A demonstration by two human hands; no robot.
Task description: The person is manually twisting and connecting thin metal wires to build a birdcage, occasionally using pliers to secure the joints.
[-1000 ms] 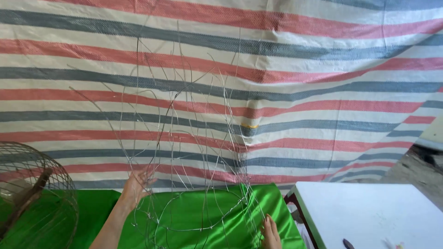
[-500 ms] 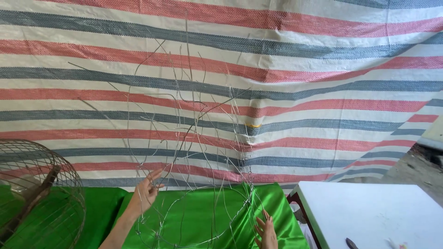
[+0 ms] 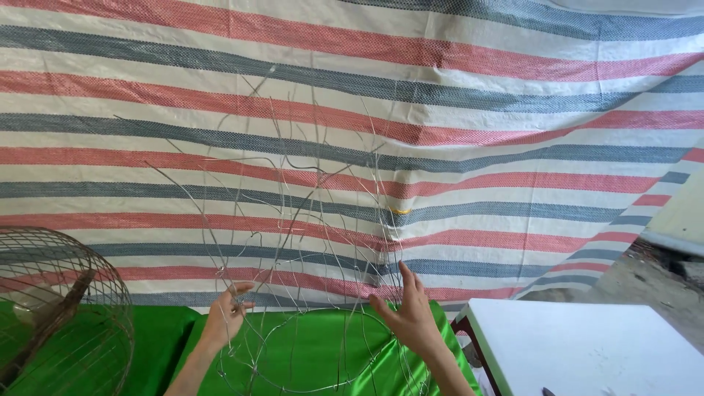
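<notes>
Nearest the camera, a green cloth (image 3: 323,359) covers the bench, and both forearms rise from the bottom edge over it. A loose wire frame (image 3: 293,242) of thin, bent metal strands stands on the cloth between the two hands; a round hoop of the same wire lies low, just below and between the fingers.

The left hand (image 3: 226,315) has its fingers (image 3: 238,292) curled in around one of the upright strands, thumb and forefinger pinched close on it at the frame's left side. The right hand (image 3: 411,312) is spread flat and open, fingers (image 3: 405,275) pointing up and apart, palm pressed toward the strands on the frame's right side; whether it truly touches a wire is too fine to tell.

From the fingers the strands fan up and outward, ending in free tips well above both hands.

Left of the left hand, apart from it, a rounded wire mesh basket (image 3: 59,308) sits at the picture's edge. Right of the right hand, just past the cloth's edge, a white table (image 3: 587,345) begins, with a narrow gap between.

Behind everything hangs a striped tarpaulin (image 3: 440,110) in red, grey and white. At the far right, bare ground (image 3: 660,275) shows.
</notes>
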